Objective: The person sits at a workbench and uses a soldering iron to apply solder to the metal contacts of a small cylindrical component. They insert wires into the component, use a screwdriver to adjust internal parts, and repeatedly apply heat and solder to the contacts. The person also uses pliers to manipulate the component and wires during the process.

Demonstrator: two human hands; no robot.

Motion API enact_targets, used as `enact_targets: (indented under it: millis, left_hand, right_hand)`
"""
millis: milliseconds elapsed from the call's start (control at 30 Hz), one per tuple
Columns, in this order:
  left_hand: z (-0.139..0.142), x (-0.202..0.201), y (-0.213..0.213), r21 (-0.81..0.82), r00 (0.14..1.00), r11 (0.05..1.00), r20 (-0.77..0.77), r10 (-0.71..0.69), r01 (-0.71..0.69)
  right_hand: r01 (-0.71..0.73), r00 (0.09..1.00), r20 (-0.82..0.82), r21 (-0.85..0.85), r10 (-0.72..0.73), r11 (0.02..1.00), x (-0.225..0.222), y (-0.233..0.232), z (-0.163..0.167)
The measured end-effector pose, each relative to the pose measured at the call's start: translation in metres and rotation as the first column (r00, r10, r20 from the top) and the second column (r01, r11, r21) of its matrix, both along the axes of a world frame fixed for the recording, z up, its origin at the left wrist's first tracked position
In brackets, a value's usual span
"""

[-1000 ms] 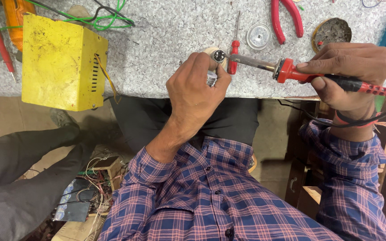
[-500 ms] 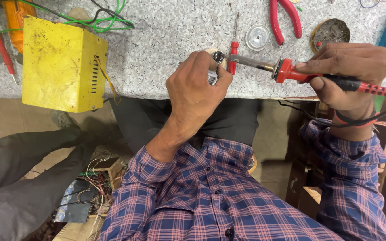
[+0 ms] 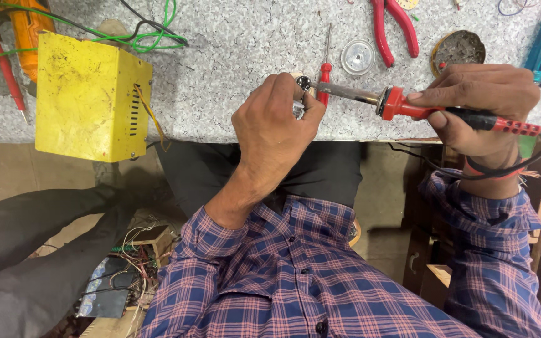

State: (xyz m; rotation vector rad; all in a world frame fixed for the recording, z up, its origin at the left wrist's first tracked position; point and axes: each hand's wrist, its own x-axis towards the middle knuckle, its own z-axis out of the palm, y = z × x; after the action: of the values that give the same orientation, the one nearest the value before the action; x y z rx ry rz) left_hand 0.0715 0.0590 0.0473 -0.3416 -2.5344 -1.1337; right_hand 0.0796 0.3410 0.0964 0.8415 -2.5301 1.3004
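Head view: at the tabletop's (image 3: 233, 50) near edge, the left hand (image 3: 277, 125) pinches a small metal part (image 3: 302, 83) while the right hand (image 3: 477, 100) grips a red-handled soldering iron (image 3: 408, 104), tip touching it

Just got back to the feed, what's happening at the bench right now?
A person in a plaid shirt is soldering at a speckled worktop. The right hand grips a red-handled soldering iron, its tip at a small metal part pinched in the left hand. A red screwdriver, red pliers and a yellow metal box lie nearby.
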Motion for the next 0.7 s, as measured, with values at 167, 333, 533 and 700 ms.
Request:
enact_targets:
  millis: [167,333,533,700]
  left_hand:
    - [0.004,0.0,-0.001,-0.008,0.999,1.0,0.038,-0.015,0.016]
    - [0.006,0.005,-0.006,0.094,0.998,0.995,0.056,-0.02,0.015]
    - [-0.005,0.012,-0.015,0.34,0.983,0.94,0.155,-0.1,0.042]
    - [-0.017,0.032,0.004,0.669,0.891,0.716,0.18,-0.416,0.2]
  right_hand:
    - [0.016,1.0,-0.024,0.03,-0.016,0.999,-0.001,0.003,-0.003]
    - [0.065,0.998,-0.023,0.055,-0.064,0.996,0.002,0.007,-0.003]
    - [0.175,0.984,0.021,-0.127,-0.174,0.976,0.0,-0.008,-0.008]
    - [0.095,0.994,0.078,-0.307,-0.074,0.947,0.002,-0.026,-0.021]
